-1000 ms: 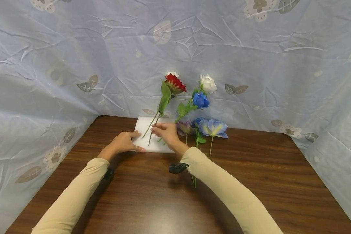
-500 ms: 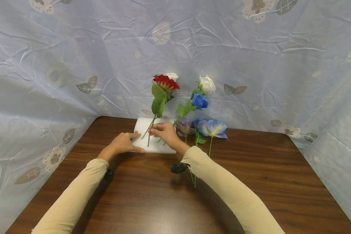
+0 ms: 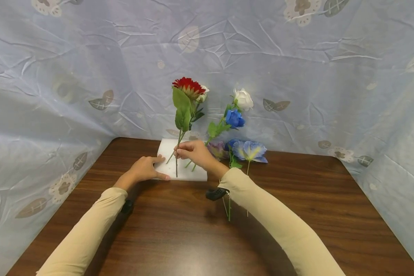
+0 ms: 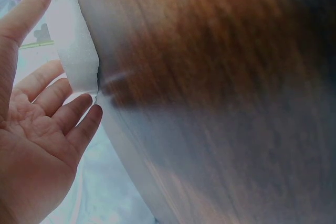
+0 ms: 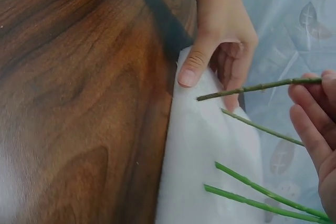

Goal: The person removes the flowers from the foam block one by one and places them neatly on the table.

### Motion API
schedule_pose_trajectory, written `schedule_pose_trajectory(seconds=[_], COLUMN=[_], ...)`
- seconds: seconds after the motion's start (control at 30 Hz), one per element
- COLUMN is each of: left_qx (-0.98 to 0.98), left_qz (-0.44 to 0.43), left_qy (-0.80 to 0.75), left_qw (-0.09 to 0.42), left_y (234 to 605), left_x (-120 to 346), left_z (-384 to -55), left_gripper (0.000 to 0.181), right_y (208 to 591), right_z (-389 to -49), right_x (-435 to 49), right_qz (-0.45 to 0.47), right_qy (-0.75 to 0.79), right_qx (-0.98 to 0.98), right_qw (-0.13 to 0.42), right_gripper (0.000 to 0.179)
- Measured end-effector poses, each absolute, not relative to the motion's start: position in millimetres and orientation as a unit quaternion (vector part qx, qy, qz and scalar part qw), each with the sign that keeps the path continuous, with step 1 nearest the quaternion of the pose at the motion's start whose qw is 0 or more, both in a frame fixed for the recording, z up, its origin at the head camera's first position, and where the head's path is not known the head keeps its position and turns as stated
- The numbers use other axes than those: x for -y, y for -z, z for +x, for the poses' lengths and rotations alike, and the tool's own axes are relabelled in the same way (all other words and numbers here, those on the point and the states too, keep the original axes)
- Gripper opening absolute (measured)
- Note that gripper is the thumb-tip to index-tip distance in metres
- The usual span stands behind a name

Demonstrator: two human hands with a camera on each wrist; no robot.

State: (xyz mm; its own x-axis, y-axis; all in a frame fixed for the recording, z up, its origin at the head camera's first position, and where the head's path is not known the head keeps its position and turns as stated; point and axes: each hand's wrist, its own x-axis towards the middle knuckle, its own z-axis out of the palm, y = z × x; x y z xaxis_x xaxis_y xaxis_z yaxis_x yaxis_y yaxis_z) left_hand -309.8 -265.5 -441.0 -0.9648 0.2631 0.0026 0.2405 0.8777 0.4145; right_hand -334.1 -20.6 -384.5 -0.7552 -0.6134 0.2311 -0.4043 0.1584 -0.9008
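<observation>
Red petals are shown by the flower [image 3: 189,87] that is held by the right hand [image 3: 194,152]; its thin stem [image 3: 177,169] is pinched between thumb and fingertips, so the grip is narrow. The bloom and its broad green leaves [image 3: 183,113] are carried above the grip, while the stem's lower end is pointed down below it, over a white foam block [image 3: 166,147]. Whether the foam is touched by that end cannot be told. Left of the grip, the block's end is touched by the left hand [image 3: 143,168], whose thumb and fingers are spread wide. Just behind the grip, a small white flower [image 3: 204,94] is partly hidden by the red one. Right of and above the grip, a white rose [image 3: 243,99] and a blue rose [image 3: 235,118] are borne on green stems set in the block. Farther right, a pale blue flower [image 3: 250,151] and a purplish flower [image 3: 216,150] are seen at the dark wooden table [image 3: 179,230]. Beyond everything, a patterned cloth [image 3: 124,61] is hung.
</observation>
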Motion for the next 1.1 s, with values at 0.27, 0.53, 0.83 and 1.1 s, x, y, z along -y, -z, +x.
schedule_pose_trajectory(seconds=[0.27, 0.53, 0.83, 1.1], left_qx=[-0.968, -0.969, -0.969, -0.969], left_qz=[0.131, 0.127, 0.127, 0.128], left_qy=[-0.211, -0.210, -0.208, -0.208], left_qw=[0.026, 0.033, 0.032, 0.033], left_y=[440.5, 440.2, 440.9, 441.6], left_x=[265.3, 264.8, 266.2, 266.3], left_z=[-309.3, -308.4, -308.3, -308.4], left_gripper=[0.098, 0.098, 0.100, 0.101], right_y=[370.5, 353.9, 335.6, 326.3], right_z=[-332.3, -326.6, -319.5, -315.1], right_x=[1.9, -31.5, -83.6, -130.6], right_qz=[-0.352, -0.353, -0.359, -0.354], right_qy=[0.533, 0.496, 0.488, 0.484], right_qx=[-0.750, -0.760, -0.758, -0.761], right_qw=[0.171, 0.227, 0.243, 0.249], right_gripper=[0.025, 0.025, 0.024, 0.023])
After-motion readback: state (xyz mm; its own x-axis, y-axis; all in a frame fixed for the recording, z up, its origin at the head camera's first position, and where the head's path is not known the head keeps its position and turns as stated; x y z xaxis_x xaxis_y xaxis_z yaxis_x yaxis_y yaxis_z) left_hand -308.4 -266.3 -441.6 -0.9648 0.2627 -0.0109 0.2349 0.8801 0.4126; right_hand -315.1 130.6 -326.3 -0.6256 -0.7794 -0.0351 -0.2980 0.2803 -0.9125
